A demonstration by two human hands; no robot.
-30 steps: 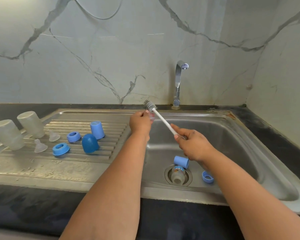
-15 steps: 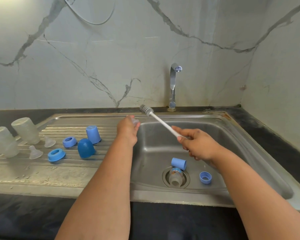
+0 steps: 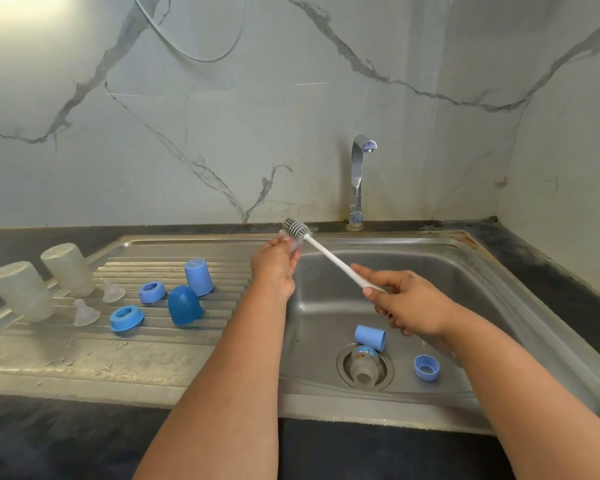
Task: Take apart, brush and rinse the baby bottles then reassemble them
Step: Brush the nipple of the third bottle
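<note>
My left hand (image 3: 274,268) pinches a small clear teat (image 3: 293,242) over the sink's left edge. My right hand (image 3: 404,301) grips the white handle of a bottle brush (image 3: 326,252); its grey bristle head touches the teat. In the basin lie a clear bottle (image 3: 362,365) over the drain, a blue cap (image 3: 369,337) and a blue ring (image 3: 426,367). On the drainboard stand two upturned bottles (image 3: 68,270) (image 3: 21,291), two teats (image 3: 112,291) (image 3: 85,312), two blue rings (image 3: 152,292) (image 3: 127,317) and two blue caps (image 3: 199,277) (image 3: 183,305).
A steel sink (image 3: 499,306) sits in a dark counter (image 3: 49,441), its ribbed drainboard (image 3: 84,355) wet with droplets. A chrome tap (image 3: 358,181) rises at the back, not running. Marble walls close the back and right side.
My left hand with the teat came back right against the brush head after drifting left. The view shifted a little; the parts on the drainboard and in the basin stayed put.
</note>
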